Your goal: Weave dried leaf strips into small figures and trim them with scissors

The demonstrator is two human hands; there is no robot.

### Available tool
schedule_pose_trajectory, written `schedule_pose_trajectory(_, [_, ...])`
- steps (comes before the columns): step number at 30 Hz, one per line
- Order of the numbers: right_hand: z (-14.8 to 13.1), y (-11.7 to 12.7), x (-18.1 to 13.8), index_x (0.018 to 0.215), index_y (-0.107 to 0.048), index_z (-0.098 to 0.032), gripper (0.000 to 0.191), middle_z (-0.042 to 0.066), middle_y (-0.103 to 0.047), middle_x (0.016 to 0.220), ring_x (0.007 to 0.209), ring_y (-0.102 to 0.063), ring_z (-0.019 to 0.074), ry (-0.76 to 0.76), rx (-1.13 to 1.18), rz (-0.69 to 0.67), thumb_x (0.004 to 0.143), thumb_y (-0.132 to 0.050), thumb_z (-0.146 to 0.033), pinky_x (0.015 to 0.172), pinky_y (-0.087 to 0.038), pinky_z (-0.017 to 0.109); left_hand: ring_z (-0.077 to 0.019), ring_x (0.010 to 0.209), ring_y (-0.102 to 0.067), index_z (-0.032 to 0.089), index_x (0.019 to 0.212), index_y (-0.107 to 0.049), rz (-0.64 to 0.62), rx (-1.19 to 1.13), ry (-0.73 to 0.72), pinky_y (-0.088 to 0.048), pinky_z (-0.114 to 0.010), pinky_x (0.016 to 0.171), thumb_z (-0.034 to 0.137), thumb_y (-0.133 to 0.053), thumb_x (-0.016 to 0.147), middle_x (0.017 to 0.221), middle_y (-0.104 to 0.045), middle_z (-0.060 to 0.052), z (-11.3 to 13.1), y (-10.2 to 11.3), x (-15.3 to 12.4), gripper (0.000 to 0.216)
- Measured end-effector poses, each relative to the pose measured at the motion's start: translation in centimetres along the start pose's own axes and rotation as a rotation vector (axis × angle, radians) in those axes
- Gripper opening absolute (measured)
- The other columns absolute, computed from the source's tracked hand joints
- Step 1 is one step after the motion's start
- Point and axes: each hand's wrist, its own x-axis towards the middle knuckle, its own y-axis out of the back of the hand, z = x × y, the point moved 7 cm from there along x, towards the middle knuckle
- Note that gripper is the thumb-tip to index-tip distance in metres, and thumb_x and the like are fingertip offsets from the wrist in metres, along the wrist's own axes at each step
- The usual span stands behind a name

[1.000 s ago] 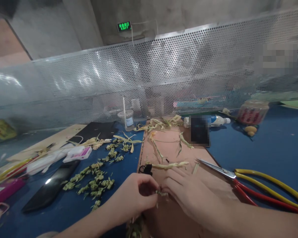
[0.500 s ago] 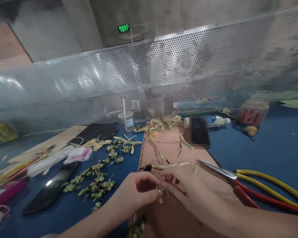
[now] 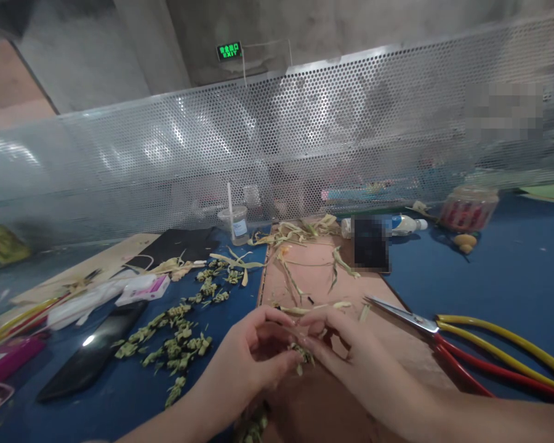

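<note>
My left hand [image 3: 252, 360] and my right hand [image 3: 346, 357] meet over the near end of a brown board [image 3: 323, 283]. Between their fingertips they pinch a small green woven leaf piece [image 3: 301, 354]. Pale dry leaf strips [image 3: 311, 307] lie on the board just beyond my fingers. A scatter of finished green woven pieces [image 3: 175, 335] lies on the blue table [image 3: 489, 271] to the left of my left hand. Scissors [image 3: 466, 347] with red and yellow handles lie to the right of my right hand, blades pointing left.
A black phone [image 3: 87, 360] lies at the left, with a pink and white box [image 3: 143, 288] behind it. A plastic cup with a straw [image 3: 235, 223], a bottle [image 3: 404, 224] and a clear lidded jar [image 3: 468, 208] stand along a perforated metal screen [image 3: 277, 147] at the back.
Both hands have shifted slightly forward and curled closer around the small woven piece; the little black item near my left fingers is now hidden behind them.
</note>
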Motion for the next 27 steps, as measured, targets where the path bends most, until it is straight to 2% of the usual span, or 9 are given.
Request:
schedule_pose_trajectory(4, [0.2,0.0,0.0,0.093,-0.054,-0.024,0.011,-0.003,-0.059,0.078,0.071,-0.055,0.0122,-0.011,0.023,0.009,0.083,-0.051,-0.021,0.062,-0.044,0.024,-0.0148,0.076,-0.06,0.018,0.083,-0.06,-0.017,-0.011,-0.059,-0.045,-0.025,0.071,0.019,-0.066,0.069,0.081,-0.066,-0.001,0.4,-0.1,0.1,0.016])
schedule_pose_trajectory(12, [1.7,0.2,-0.3,0.101,-0.048,-0.025,0.021,-0.001,-0.059,0.076,0.071,-0.057,0.0171,-0.064,0.029,0.074,0.081,-0.053,-0.029,0.064,-0.047,0.03,-0.0163,0.07,-0.061,0.018,0.076,-0.066,0.024,0.011,-0.011,-0.047,-0.025,0.067,0.026,-0.068,0.066,0.072,-0.068,0.0,0.0,0.0,0.1,0.013])
schedule_pose_trajectory(15, [1.2,0.4,-0.3,0.097,-0.049,-0.024,0.017,0.0,-0.06,0.079,0.071,-0.057,0.0163,-0.045,0.021,0.078,0.081,-0.053,-0.029,0.064,-0.047,0.029,-0.0167,0.067,-0.061,0.016,0.076,-0.065,0.058,0.044,0.006,-0.047,-0.026,0.065,0.027,-0.068,0.065,0.07,-0.068,-0.002,0.1,0.2,0.0,0.015])
schedule_pose_trajectory(18, [0.3,0.8,-0.3,0.092,-0.051,-0.023,0.013,-0.002,-0.057,0.073,0.064,-0.053,0.0136,-0.058,-0.003,0.084,0.08,-0.053,-0.029,0.059,-0.044,0.026,-0.0165,0.067,-0.061,0.015,0.077,-0.066,0.082,0.044,-0.001,-0.047,-0.027,0.066,0.027,-0.069,0.064,0.072,-0.069,-0.003,0.3,0.3,-0.1,0.017])
schedule_pose_trajectory(21, [0.0,1.2,-0.2,0.091,-0.053,-0.022,0.015,-0.002,-0.056,0.075,0.069,-0.052,0.0127,-0.134,0.171,0.087,0.082,-0.052,-0.033,0.062,-0.043,0.025,-0.0161,0.07,-0.061,0.016,0.079,-0.066,0.067,0.017,-0.012,-0.047,-0.026,0.069,0.027,-0.069,0.065,0.076,-0.07,-0.003,0.2,0.3,-0.1,0.018])
schedule_pose_trajectory(24, [0.6,1.2,-0.1,0.088,-0.057,-0.02,0.017,-0.001,-0.059,0.079,0.077,-0.054,0.0133,-0.222,0.439,0.087,0.076,-0.06,-0.032,0.07,-0.043,0.026,-0.0155,0.071,-0.061,0.016,0.081,-0.065,0.061,0.008,-0.011,-0.047,-0.026,0.069,0.025,-0.069,0.066,0.076,-0.069,-0.003,-0.2,0.3,-0.1,0.018])
schedule_pose_trajectory(27, [1.3,0.9,0.2,0.086,-0.061,-0.019,0.018,0.0,-0.061,0.078,0.077,-0.056,0.0132,-0.273,0.557,0.075,0.072,-0.065,-0.029,0.073,-0.043,0.026,-0.0145,0.07,-0.059,0.016,0.081,-0.065,0.056,0.022,-0.021,-0.047,-0.025,0.068,0.024,-0.068,0.067,0.075,-0.067,-0.002,-0.3,0.4,0.0,0.017])
